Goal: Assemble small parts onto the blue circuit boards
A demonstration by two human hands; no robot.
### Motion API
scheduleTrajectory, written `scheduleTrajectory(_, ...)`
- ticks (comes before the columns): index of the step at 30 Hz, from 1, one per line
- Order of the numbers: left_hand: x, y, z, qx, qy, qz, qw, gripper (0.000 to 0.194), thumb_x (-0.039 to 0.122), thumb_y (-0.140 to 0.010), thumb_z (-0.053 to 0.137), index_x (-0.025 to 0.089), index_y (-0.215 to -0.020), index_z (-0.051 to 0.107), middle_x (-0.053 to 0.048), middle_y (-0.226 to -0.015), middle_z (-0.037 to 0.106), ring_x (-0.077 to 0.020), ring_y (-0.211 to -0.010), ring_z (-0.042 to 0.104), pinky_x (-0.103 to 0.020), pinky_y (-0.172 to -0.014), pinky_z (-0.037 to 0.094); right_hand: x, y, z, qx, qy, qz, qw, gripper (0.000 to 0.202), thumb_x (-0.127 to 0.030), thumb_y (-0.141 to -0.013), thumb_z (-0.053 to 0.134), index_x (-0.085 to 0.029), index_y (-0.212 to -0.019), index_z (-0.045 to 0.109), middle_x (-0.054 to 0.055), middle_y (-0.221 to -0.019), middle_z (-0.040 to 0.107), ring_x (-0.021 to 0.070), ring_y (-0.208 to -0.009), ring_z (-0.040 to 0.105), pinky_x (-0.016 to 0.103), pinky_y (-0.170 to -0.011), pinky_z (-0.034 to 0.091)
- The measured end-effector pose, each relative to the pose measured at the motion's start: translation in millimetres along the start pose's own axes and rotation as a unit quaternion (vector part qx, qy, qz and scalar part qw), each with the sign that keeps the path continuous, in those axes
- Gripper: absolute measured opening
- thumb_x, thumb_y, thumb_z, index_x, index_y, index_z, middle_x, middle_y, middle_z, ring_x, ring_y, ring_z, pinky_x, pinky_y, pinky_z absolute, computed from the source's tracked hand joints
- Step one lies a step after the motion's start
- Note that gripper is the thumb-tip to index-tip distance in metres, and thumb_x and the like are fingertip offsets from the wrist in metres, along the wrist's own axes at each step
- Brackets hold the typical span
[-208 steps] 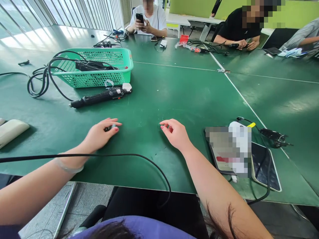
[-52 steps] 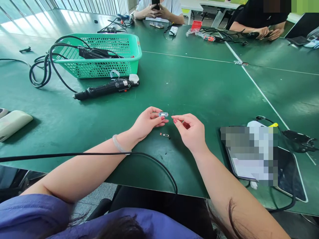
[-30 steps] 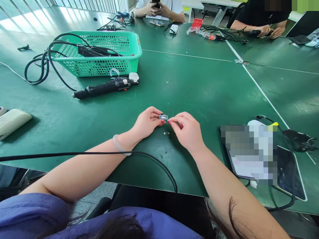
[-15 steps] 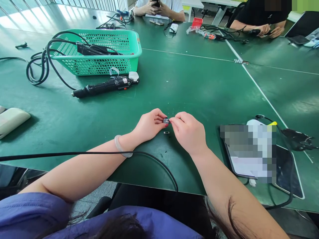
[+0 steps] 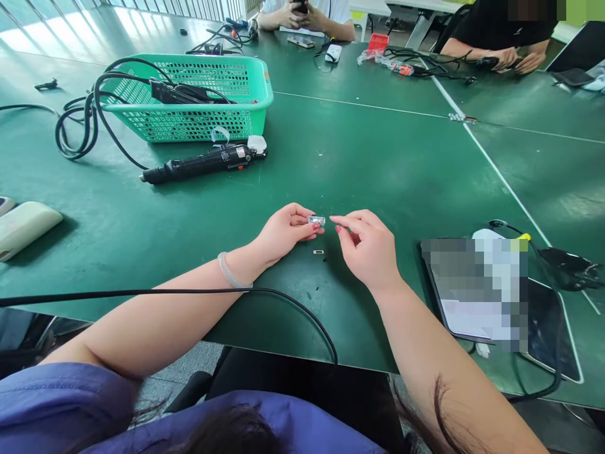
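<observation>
Between the thumb and fingers of my left hand point(image 5: 289, 232) is a small, shiny, partly see-through piece point(image 5: 316, 221), too small to tell its kind. My right hand point(image 5: 366, 243) is just to the right of it, thumb and index finger apart, with nothing visible between them. A tiny flat pale-rimmed piece point(image 5: 318, 252) lies on the green table point(image 5: 302, 170) below my hands, and a few dark specks are scattered near it.
A black electric screwdriver point(image 5: 203, 165) lies before a green basket point(image 5: 189, 123) with cables and an adapter. A black cable point(image 5: 142, 292) crosses above my left forearm. Tablet-like devices point(image 5: 551, 334) lie at right. Two people point(image 5: 305, 19) sit across the table.
My right hand has come away from the piece and its thumb and index finger have parted. The piece in my left hand now shows a shiny, clearer side. The view has shifted slightly.
</observation>
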State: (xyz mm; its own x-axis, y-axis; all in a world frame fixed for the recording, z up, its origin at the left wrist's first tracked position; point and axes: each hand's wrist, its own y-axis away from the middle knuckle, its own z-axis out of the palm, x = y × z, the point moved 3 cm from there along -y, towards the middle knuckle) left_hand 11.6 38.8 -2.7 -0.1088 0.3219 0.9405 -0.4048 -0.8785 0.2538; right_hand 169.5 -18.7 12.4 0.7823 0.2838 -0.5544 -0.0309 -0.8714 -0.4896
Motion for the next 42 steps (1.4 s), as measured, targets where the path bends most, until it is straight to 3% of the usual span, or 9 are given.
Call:
scheduleTrajectory(2,-1,-1,-0.7,-0.008,0.043,-0.002,0.999,0.012,0.011,-0.085,0.067,0.013,-0.092,0.057,-0.005,-0.089,0.073,-0.0114,-0.081,0.072,-0.027,-0.079,0.053,5,-1,-2,-0.049,-0.017,0.017,0.999,0.017,-0.024,-0.087,0.059,-0.023,-0.089,0.076,0.004,-0.087,0.066,0.0123,-0.06,0.052,0.03,-0.059,0.045)
scheduleTrajectory(7,-2,-3,-2.5,0.003,0.058,0.006,0.998,0.012,0.012,-0.086,0.067,0.013,-0.092,0.057,-0.003,-0.088,0.072,-0.0115,-0.081,0.072,-0.027,-0.079,0.053,10,6,3,-0.273,-0.062,0.025,0.96,0.009,-0.025,-0.076,0.074,-0.025,-0.085,0.075,-0.001,-0.086,0.066,0.0096,-0.057,0.049,0.028,-0.056,0.041)
scheduleTrajectory(13,2,-1,-0.5,0.005,0.03,0.021,0.999,0.015,0.012,-0.084,0.068,0.013,-0.091,0.055,-0.002,-0.082,0.071,-0.0105,-0.079,0.071,-0.025,-0.076,0.052,11,9,11,-0.311,-0.033,0.022,0.95,0.016,-0.012,-0.083,0.06,-0.023,-0.082,0.072,0.001,-0.092,0.07,0.0141,-0.078,0.062,0.031,-0.071,0.047)
scheduleTrajectory(17,3,-1,0.8,-0.007,0.026,0.024,0.999,0.018,0.01,-0.08,0.07,0.013,-0.09,0.054,-0.001,-0.08,0.069,-0.0097,-0.074,0.069,-0.026,-0.074,0.053,9,7,8,-0.272,-0.058,0.02,0.96,0.016,-0.016,-0.086,0.058,-0.022,-0.079,0.07,0.0,-0.083,0.071,0.0145,-0.073,0.061,0.032,-0.07,0.047)
scheduleTrajectory(20,3,0,2.0,-0.022,0.016,0.036,0.999,0.02,0.007,-0.079,0.07,0.012,-0.089,0.054,-0.001,-0.079,0.069,-0.01,-0.072,0.069,-0.026,-0.072,0.053,10,4,1,-0.18,-0.137,0.081,0.971,0.011,-0.027,-0.086,0.062,-0.022,-0.084,0.071,0.001,-0.078,0.072,0.015,-0.068,0.062,0.031,-0.065,0.048)
scheduleTrajectory(26,2,1,3.6,-0.042,0.003,0.036,0.998,0.02,0.005,-0.078,0.069,0.012,-0.089,0.054,-0.002,-0.079,0.071,-0.0105,-0.071,0.07,-0.027,-0.073,0.054,10,3,-1,-0.039,-0.28,0.182,0.942,0.017,-0.036,-0.084,0.065,-0.02,-0.088,0.07,0.003,-0.08,0.073,0.0117,-0.059,0.057,0.029,-0.059,0.046)
scheduleTrajectory(30,2,2,4.2,-0.057,0.002,0.037,0.998,0.026,0.008,-0.073,0.076,0.012,-0.086,0.054,-0.003,-0.077,0.072,-0.0104,-0.07,0.07,-0.027,-0.072,0.055,6,2,2,-0.001,-0.242,0.148,0.959,0.011,-0.032,-0.082,0.068,-0.021,-0.081,0.071,0.0,-0.079,0.068,0.0086,-0.055,0.047,0.027,-0.055,0.041)
scheduleTrajectory(36,0,1,4.2,-0.073,0.021,0.037,0.996,0.034,0.012,-0.067,0.083,0.013,-0.081,0.052,-0.001,-0.074,0.071,-0.0101,-0.069,0.069,-0.025,-0.069,0.054,0,2,0,0.026,-0.183,0.067,0.98,0.008,-0.025,-0.085,0.065,-0.022,-0.08,0.071,0.001,-0.084,0.066,0.0102,-0.061,0.049,0.028,-0.056,0.042)
scheduleTrajectory(42,0,2,4.3,-0.072,0.021,0.027,0.997,0.031,0.011,-0.068,0.081,0.012,-0.081,0.053,-0.002,-0.073,0.071,-0.0097,-0.067,0.069,-0.025,-0.069,0.053,-1,3,0,0.027,-0.172,0.053,0.983,0.007,-0.022,-0.084,0.066,-0.023,-0.081,0.073,0.001,-0.085,0.067,0.0095,-0.059,0.048,0.027,-0.054,0.042)
